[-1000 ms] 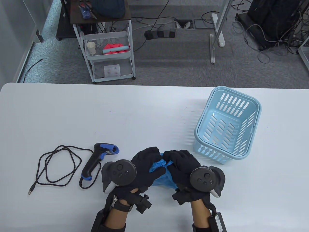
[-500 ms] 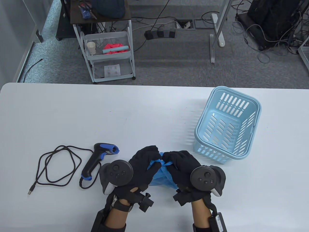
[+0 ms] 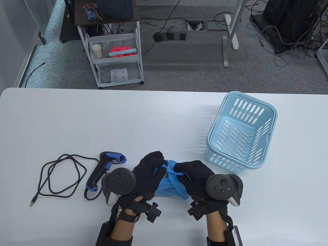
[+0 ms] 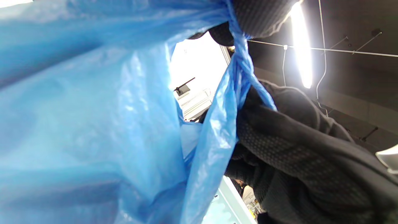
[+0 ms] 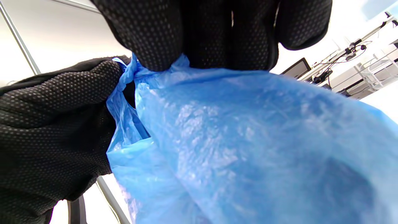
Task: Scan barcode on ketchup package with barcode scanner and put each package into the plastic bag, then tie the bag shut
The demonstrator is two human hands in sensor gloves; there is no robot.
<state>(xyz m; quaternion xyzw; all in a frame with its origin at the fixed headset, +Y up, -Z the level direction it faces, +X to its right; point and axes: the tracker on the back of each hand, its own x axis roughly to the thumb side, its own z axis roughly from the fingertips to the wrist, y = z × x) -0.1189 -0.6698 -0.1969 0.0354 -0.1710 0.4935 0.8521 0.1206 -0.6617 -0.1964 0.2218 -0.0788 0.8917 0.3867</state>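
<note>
Both hands, left hand point(image 3: 150, 170) and right hand point(image 3: 192, 174), each pinch a twisted handle of the blue plastic bag point(image 3: 170, 188) on the worktop; hard pulling could tear it or slip the knot.

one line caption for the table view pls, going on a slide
Both hands pull the blue plastic bag's handles apart beside the barcode scanner and blue basket.

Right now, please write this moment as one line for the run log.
stage: tying | blue plastic bag: on table, handles crossed | left hand: pinches handle | right hand: pinches handle | barcode scanner: idle | basket: no packages visible
</note>
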